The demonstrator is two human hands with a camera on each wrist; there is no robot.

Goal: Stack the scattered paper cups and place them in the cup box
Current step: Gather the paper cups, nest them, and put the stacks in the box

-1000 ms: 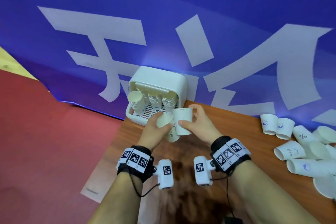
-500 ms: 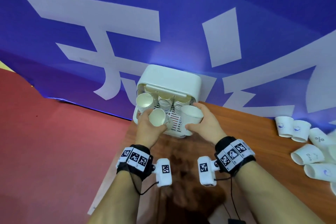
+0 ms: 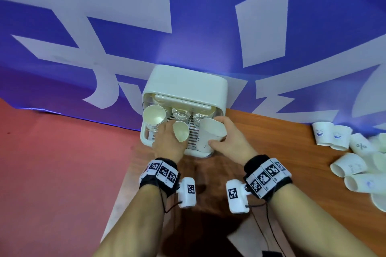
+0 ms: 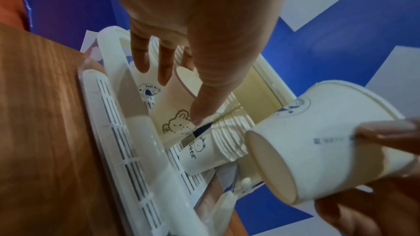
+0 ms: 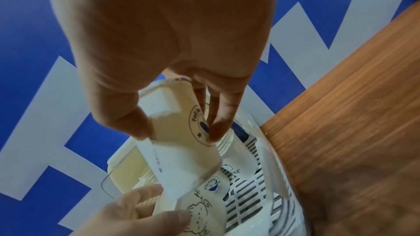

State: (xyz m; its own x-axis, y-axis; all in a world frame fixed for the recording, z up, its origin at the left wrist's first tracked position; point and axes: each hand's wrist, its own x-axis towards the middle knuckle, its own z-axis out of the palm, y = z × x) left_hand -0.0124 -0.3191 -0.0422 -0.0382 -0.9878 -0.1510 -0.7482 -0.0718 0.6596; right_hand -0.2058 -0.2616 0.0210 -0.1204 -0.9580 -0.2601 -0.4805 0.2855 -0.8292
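Observation:
A white cup box (image 3: 184, 87) stands open at the table's far left edge and holds three stacks of paper cups (image 3: 154, 117). My left hand (image 3: 167, 139) grips a tilted paper cup with a bear print (image 3: 180, 134) over the box's slotted tray, in front of the left and middle stacks. In the left wrist view my left hand (image 4: 181, 100) pinches this bear cup (image 4: 172, 112) near its base. My right hand (image 3: 226, 139) holds a second paper cup (image 3: 213, 131) by its side, at the box's right front. The right wrist view shows the right hand (image 5: 179, 132) around that cup (image 5: 181, 148).
Several loose paper cups (image 3: 348, 166) lie scattered at the right of the wooden table (image 3: 282, 142). A blue banner with white characters (image 3: 125, 16) rises right behind the box. Red floor (image 3: 52, 162) lies beyond the table's left edge.
Both hands have carried their cups forward from in front of the box to over its tray. The head view has drawn closer to the box.

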